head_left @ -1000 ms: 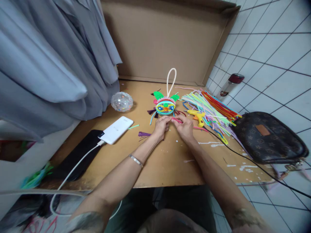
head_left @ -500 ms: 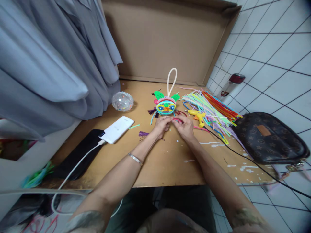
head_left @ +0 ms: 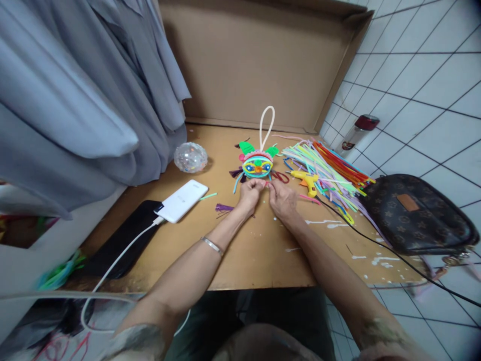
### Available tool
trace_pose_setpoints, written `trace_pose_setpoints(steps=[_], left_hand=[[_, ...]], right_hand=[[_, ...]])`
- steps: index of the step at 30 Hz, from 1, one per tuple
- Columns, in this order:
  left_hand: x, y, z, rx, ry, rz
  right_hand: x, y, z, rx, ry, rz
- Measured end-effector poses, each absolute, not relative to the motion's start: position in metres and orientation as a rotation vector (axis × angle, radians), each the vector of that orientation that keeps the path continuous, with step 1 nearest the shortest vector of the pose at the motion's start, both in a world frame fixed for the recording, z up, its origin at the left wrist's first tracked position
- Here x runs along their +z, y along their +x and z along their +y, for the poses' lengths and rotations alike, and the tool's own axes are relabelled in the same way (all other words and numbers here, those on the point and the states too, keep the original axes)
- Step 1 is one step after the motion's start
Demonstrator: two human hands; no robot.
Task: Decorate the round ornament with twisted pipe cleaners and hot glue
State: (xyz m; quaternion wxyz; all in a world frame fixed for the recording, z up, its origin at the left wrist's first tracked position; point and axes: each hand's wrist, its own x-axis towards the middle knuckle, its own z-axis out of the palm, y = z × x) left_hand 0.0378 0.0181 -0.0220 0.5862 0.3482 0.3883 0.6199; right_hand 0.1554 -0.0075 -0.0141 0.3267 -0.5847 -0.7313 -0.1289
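Note:
My left hand (head_left: 251,194) and my right hand (head_left: 282,198) meet near the middle of the table, fingertips pinched close together. Between them shows a short bit of pink pipe cleaner (head_left: 267,184), mostly hidden by the fingers; both hands grip it. Just beyond stands a colourful animal-head ornament (head_left: 257,165) with green ears, blue eyes and a white loop (head_left: 267,125) rising from its top. Red-handled scissors (head_left: 281,177) lie behind my right hand, partly covered. A purple tassel (head_left: 224,207) rests left of my left hand.
To the right lie a yellow glue gun (head_left: 306,181) with a black cord, a pile of pipe cleaners (head_left: 326,170), a brown handbag (head_left: 421,213) and a bottle (head_left: 356,134). A clear ball (head_left: 191,157), a white power bank (head_left: 182,201) and a black pouch (head_left: 120,245) are on the left.
My right hand has turned, its fingers closing further over the pink pipe cleaner, so less of it shows. The scissors' handles are more visible. The ornament stays put.

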Motion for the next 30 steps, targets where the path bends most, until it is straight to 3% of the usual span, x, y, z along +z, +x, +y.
trace_pose_setpoints(steps=[5, 14, 30], left_hand=[[-0.019, 0.041, 0.017, 1.483, 0.700, 0.893], [0.000, 0.035, 0.012, 1.410, 0.477, 0.810], [0.003, 0.031, 0.006, 1.345, 0.601, 0.838]], right_hand=[[-0.021, 0.140, -0.008, -0.428, -1.540, -1.946], [-0.018, 0.113, -0.010, -0.258, -1.737, -1.785], [-0.011, 0.143, -0.007, -0.160, -1.539, -1.804]])
